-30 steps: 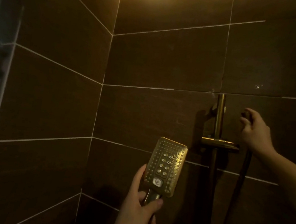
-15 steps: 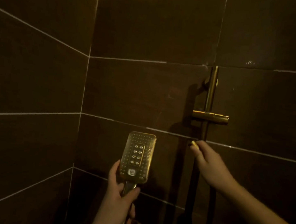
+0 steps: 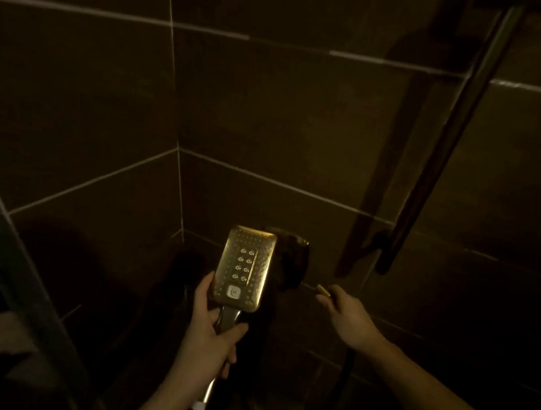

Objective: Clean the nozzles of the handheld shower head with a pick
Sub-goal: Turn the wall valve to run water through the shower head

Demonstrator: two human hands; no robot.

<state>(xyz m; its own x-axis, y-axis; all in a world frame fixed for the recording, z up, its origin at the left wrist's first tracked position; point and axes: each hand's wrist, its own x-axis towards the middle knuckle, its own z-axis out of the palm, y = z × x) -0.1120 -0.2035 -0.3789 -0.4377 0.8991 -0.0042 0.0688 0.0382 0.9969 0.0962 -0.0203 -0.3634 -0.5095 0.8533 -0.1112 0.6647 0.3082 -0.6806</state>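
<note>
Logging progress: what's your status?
Left hand shut on shower head. Right hand holds something small, maybe the pick. Nozzles untouched, nothing in the way.

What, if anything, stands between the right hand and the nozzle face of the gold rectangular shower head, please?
Nothing visible: open air separates the right hand from the gold rectangular shower head, whose nozzle face is turned towards the camera in the left hand.

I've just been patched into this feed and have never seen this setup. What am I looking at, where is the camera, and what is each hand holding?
There is no machine: the one camera sits on a person's head, looking down at bare hands in a dim tiled shower corner. The left hand grips the handle of the gold shower head, nozzle face toward the camera. The right hand pinches a small gold-tipped object, perhaps the pick; it is too dark to be sure. A dark rail runs up the wall behind.
</note>
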